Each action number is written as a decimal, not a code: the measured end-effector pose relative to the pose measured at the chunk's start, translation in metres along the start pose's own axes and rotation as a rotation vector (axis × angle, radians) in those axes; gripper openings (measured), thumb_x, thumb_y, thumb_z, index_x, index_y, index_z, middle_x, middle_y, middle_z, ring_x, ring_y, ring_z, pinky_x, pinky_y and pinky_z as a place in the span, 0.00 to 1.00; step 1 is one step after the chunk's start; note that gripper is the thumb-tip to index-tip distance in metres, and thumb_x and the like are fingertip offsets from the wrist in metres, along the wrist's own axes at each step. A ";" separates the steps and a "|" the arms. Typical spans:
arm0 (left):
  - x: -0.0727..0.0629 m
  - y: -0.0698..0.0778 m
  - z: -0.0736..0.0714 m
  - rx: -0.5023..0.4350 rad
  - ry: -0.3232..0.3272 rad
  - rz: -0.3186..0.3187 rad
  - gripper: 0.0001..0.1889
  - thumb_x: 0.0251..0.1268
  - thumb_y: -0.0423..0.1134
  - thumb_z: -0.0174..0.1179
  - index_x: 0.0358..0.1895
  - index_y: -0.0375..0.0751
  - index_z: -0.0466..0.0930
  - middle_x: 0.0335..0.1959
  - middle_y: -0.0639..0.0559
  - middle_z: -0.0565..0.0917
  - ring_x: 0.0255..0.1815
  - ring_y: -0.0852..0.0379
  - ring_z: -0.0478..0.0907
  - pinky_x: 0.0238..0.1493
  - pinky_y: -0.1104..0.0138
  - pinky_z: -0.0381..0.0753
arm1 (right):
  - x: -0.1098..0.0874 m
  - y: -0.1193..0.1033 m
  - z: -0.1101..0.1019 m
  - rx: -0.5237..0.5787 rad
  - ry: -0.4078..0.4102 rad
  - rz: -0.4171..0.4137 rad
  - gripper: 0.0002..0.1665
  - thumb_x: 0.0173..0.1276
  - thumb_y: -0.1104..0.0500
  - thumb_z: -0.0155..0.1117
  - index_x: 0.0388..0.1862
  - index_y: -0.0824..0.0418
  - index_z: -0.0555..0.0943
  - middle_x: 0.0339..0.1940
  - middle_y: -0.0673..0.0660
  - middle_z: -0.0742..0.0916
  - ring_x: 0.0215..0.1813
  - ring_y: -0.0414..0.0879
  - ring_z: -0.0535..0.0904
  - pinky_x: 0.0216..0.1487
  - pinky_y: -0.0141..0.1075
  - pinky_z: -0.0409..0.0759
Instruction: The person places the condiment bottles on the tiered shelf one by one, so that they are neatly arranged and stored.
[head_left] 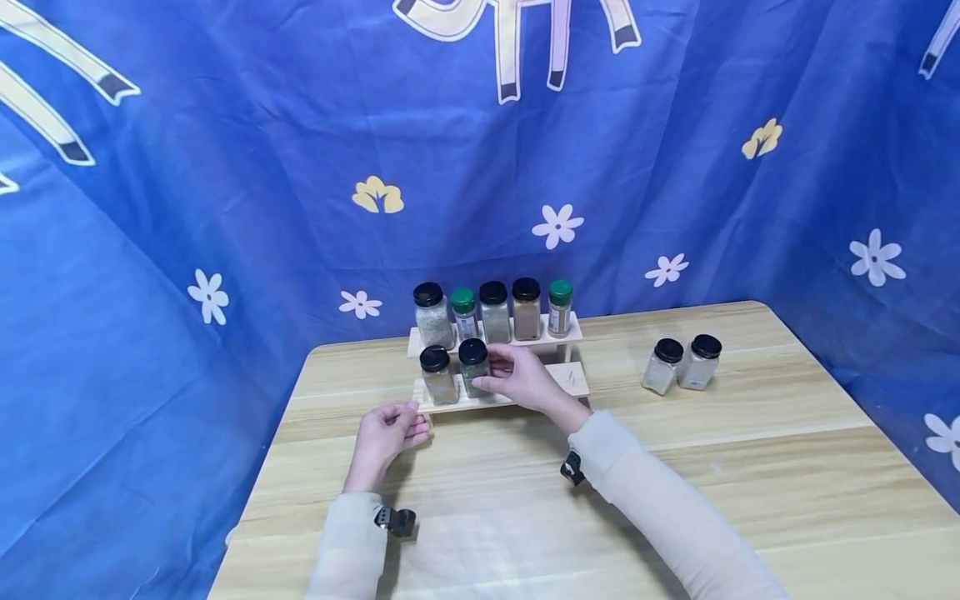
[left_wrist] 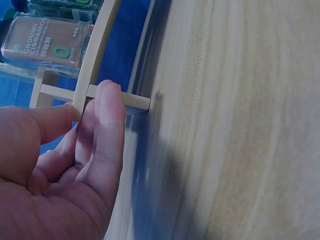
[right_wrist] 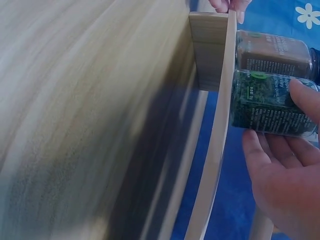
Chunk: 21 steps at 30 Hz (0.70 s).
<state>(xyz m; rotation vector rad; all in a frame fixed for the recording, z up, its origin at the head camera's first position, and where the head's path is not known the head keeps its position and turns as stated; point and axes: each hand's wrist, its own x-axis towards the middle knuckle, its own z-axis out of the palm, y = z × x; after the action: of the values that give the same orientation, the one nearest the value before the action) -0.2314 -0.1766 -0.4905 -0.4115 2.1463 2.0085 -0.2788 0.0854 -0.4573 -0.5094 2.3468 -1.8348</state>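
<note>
My left hand (head_left: 386,433) pinches the left end of the two-tier wooden spice rack (head_left: 567,380), thumb above and fingers below the lower shelf's edge. In the right wrist view, my right hand (right_wrist: 287,175) holds a parsley jar (right_wrist: 262,102), filled with green flakes and capped in black, its thumb and fingers on the sides. That jar stands upright on the lower shelf, beside a ground cinnamon jar (head_left: 441,387) at the left end. The left wrist view shows the cinnamon label (left_wrist: 45,42) plainly.
On the upper shelf stand several spice jars, among them a wide black-capped jar (head_left: 433,321) and a green-capped jar (head_left: 559,312). Two black-capped jars (head_left: 660,371) stand on the table (head_left: 480,508) to the right. A blue patterned cloth (head_left: 465,225) hangs behind.
</note>
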 end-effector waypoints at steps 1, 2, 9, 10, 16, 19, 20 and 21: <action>0.001 0.000 0.000 -0.003 -0.001 0.002 0.22 0.82 0.38 0.57 0.63 0.18 0.73 0.39 0.38 0.90 0.34 0.57 0.90 0.44 0.66 0.96 | 0.000 0.001 0.000 0.001 0.002 -0.002 0.33 0.66 0.64 0.77 0.68 0.70 0.78 0.62 0.68 0.87 0.64 0.59 0.86 0.69 0.40 0.88; 0.001 0.000 0.000 -0.004 -0.001 0.002 0.21 0.82 0.38 0.57 0.62 0.19 0.73 0.39 0.38 0.90 0.34 0.57 0.90 0.44 0.66 0.96 | 0.001 0.001 0.000 0.005 0.002 -0.002 0.33 0.66 0.64 0.77 0.68 0.70 0.78 0.62 0.68 0.87 0.64 0.59 0.86 0.69 0.40 0.88; 0.001 -0.001 0.002 0.007 0.015 0.003 0.20 0.82 0.38 0.57 0.61 0.20 0.74 0.37 0.41 0.89 0.33 0.58 0.90 0.43 0.67 0.96 | -0.001 0.002 0.001 0.031 0.006 0.020 0.34 0.66 0.66 0.77 0.69 0.73 0.76 0.63 0.70 0.86 0.66 0.61 0.85 0.71 0.42 0.87; 0.001 -0.001 0.002 0.006 0.015 0.007 0.20 0.82 0.38 0.57 0.61 0.20 0.74 0.37 0.41 0.89 0.33 0.58 0.90 0.43 0.67 0.96 | -0.001 0.003 0.001 0.036 0.005 0.023 0.34 0.66 0.66 0.77 0.68 0.73 0.76 0.64 0.70 0.86 0.66 0.61 0.85 0.71 0.43 0.86; 0.000 -0.001 0.003 -0.006 0.006 0.018 0.20 0.82 0.37 0.57 0.60 0.19 0.74 0.36 0.40 0.90 0.32 0.57 0.90 0.42 0.67 0.96 | -0.010 0.008 -0.007 0.041 -0.010 0.025 0.33 0.67 0.66 0.76 0.69 0.74 0.76 0.66 0.71 0.84 0.68 0.63 0.82 0.75 0.47 0.83; 0.001 -0.001 0.001 -0.002 0.001 0.015 0.21 0.83 0.38 0.57 0.61 0.19 0.74 0.37 0.40 0.90 0.33 0.57 0.90 0.44 0.66 0.96 | -0.017 0.011 -0.018 0.017 -0.004 0.006 0.32 0.68 0.66 0.75 0.68 0.74 0.76 0.65 0.71 0.84 0.68 0.64 0.82 0.75 0.49 0.83; 0.001 -0.001 0.000 0.001 0.003 0.015 0.21 0.83 0.39 0.57 0.61 0.20 0.74 0.37 0.41 0.90 0.33 0.57 0.91 0.44 0.67 0.96 | -0.019 0.012 -0.022 0.005 0.001 0.000 0.31 0.68 0.66 0.75 0.68 0.74 0.77 0.65 0.71 0.84 0.68 0.65 0.82 0.75 0.50 0.83; 0.002 -0.002 -0.002 0.003 0.001 0.016 0.21 0.83 0.39 0.57 0.62 0.19 0.74 0.37 0.41 0.90 0.34 0.57 0.91 0.44 0.67 0.96 | -0.022 0.012 -0.027 -0.002 0.009 -0.003 0.31 0.68 0.66 0.74 0.67 0.74 0.77 0.65 0.71 0.85 0.68 0.65 0.82 0.75 0.49 0.83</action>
<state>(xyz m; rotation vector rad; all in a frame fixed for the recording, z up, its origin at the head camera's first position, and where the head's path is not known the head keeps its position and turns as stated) -0.2327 -0.1783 -0.4924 -0.3967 2.1595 2.0141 -0.2689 0.1199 -0.4639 -0.5062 2.3548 -1.8405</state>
